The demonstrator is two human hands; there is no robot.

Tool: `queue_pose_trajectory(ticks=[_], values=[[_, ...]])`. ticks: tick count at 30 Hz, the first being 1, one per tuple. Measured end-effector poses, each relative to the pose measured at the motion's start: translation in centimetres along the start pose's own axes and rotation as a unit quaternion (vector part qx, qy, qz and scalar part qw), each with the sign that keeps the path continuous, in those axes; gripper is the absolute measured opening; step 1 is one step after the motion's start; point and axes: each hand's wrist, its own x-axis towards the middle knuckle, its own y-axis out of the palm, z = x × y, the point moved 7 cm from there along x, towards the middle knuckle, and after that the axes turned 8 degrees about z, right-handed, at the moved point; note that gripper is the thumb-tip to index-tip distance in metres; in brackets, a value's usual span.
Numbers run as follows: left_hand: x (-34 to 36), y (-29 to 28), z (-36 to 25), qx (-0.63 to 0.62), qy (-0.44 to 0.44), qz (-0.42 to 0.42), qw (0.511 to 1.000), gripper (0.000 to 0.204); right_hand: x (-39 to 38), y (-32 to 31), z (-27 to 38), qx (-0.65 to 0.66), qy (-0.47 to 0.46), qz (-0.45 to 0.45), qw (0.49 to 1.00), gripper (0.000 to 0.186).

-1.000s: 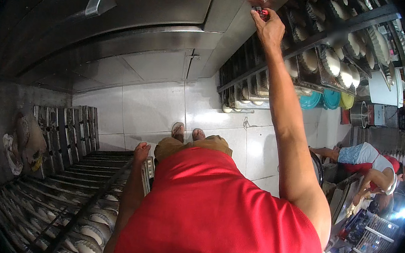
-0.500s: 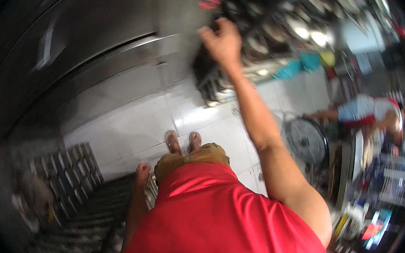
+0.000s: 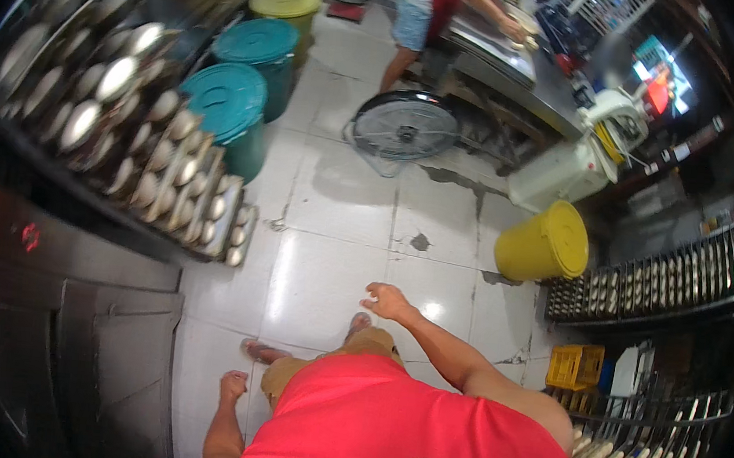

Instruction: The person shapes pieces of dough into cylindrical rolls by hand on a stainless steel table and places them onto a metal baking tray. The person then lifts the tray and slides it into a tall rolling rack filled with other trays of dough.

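Note:
My right hand (image 3: 386, 302) hangs in front of my body, above the white tiled floor (image 3: 329, 261). Its fingers are loosely bent and apart, and nothing is in them. Down at my left side, my left hand (image 3: 233, 385) has its fingers curled in, with no object visible. Neither hand touches anything. Nearest to the left hand is a dark metal cabinet (image 3: 122, 342). To the left stands a rack of trays (image 3: 152, 164) bearing rows of pale, rounded dough pieces.
Teal lidded bins (image 3: 225, 96) and a yellow bin (image 3: 291, 5) line the left side. Ahead are a round black-rimmed lid (image 3: 407, 131), a co-worker (image 3: 413, 21) at a metal table (image 3: 491, 47), and a machine (image 3: 568, 164). A yellow barrel (image 3: 542, 246) and tray racks (image 3: 653, 287) stand right.
My view and body have turned right, away from the metal cabinet. My right hand has come down from beside the rack to in front of my body. My feet have stepped apart.

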Motion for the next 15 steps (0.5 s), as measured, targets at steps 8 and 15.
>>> queue_pose_trajectory(ticks=[8, 15], values=[[10.1, 9.8, -28.4, -0.012, 0.16, 0.029, 0.987, 0.042, -9.6, -11.7, -20.9, 0.123, 0.14, -0.121, 0.975, 0.057], [11.7, 20.2, -52.1, 0.252, 0.284, 0.157, 0.911, 0.053, -9.6, -21.1, -27.9, 0.26, 0.134, -0.213, 0.932, 0.055]])
